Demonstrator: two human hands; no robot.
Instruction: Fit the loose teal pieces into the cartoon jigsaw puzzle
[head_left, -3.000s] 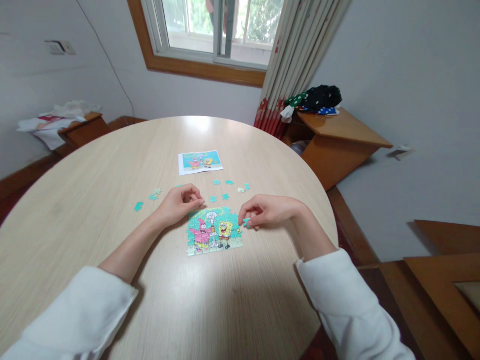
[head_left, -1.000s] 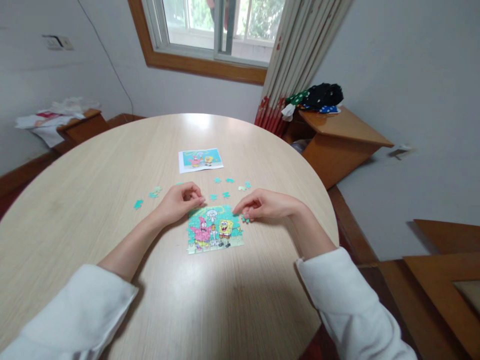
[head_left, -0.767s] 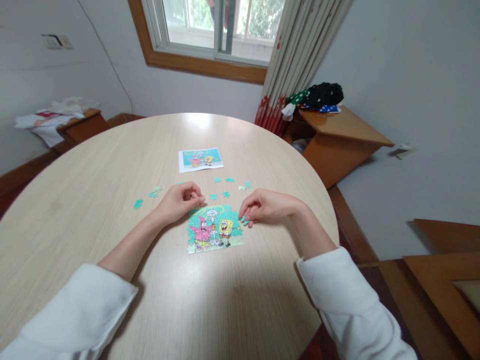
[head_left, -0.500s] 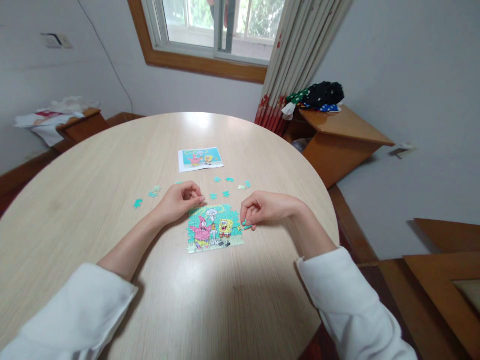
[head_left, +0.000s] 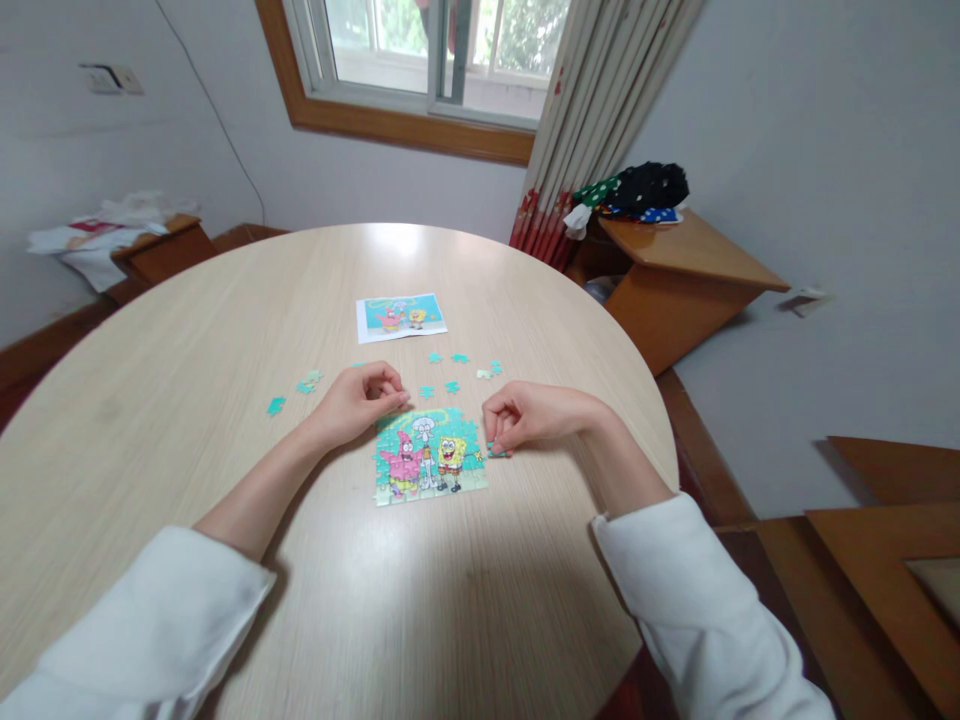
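Note:
A partly joined jigsaw puzzle [head_left: 429,455] with cartoon figures on a teal ground lies flat on the table. At its right edge, my right hand [head_left: 517,415] pinches a small teal puzzle piece [head_left: 496,450] between thumb and fingertips. My left hand [head_left: 365,400] rests by the puzzle's upper left corner, fingers curled and thumb tip against them; whatever may be in this pinch is hidden. Loose puzzle pieces [head_left: 451,387] lie beyond the puzzle, and a few more pieces [head_left: 305,386] are left of my left hand.
A printed reference picture [head_left: 403,316] lies farther back on the round wooden table [head_left: 360,620]. Wooden cabinet [head_left: 697,255] with cloths on top stands at the right, beside the curtain [head_left: 592,110]. Papers [head_left: 112,225] lie on furniture at the left.
The piece in my right hand has shifted very slightly and sits just off the puzzle's right edge. My left hand has stayed in place.

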